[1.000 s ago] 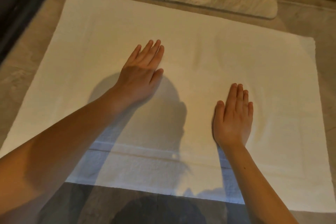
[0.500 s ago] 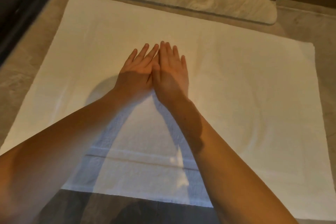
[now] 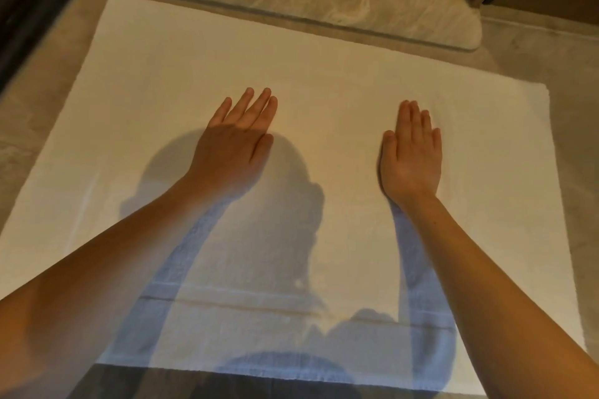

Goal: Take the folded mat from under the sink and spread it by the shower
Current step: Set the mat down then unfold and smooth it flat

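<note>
mat (image 3: 324,81) spread flat, left hand (image 3: 235,142), right hand (image 3: 411,159) atop

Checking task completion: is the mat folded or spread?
Spread: the mat lies flat on the floor, all four edges visible, both hands flat on it.

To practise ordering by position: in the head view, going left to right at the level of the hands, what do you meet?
Floor tile → mat → left hand → right hand → mat again → floor tile again.
</note>
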Available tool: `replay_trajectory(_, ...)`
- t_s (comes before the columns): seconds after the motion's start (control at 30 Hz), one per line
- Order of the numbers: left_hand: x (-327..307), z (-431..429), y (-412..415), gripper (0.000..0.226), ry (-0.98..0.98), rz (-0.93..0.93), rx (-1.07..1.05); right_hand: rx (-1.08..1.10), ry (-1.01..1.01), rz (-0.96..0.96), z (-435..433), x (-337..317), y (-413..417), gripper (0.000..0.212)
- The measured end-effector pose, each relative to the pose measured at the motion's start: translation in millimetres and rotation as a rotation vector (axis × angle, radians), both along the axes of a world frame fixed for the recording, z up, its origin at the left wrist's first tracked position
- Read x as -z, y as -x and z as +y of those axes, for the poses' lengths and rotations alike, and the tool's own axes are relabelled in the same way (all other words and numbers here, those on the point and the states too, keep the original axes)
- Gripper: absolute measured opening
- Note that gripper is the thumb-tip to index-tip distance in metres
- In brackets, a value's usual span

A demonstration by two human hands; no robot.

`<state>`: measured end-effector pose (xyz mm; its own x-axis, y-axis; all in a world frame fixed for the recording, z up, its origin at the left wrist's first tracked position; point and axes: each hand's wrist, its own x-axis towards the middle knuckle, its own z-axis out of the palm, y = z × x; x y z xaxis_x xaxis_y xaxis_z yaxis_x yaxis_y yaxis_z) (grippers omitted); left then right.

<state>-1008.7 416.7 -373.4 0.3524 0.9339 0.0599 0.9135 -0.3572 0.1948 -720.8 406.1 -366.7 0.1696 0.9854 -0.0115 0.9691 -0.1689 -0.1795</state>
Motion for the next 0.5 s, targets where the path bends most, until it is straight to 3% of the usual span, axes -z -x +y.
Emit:
replay_trajectory(0.13, -7, 0, -16, 0.055, -0.018, -0.058, -0.009, 0.005, 0.002, -0.005, 0, 1, 2, 0.059)
replay_trajectory(0.27, -21, 56, -62, 0.056, -0.035, 0.007, 0.107, 0.001, 0.015, -0.019, 1, 1, 1, 0.061)
replay_trajectory(0.5, -5, 82, -78, 0.058, 0.047, 0.026, 0.042, 0.032, 0.028, 0.044, 2, -6, 3, 0.056)
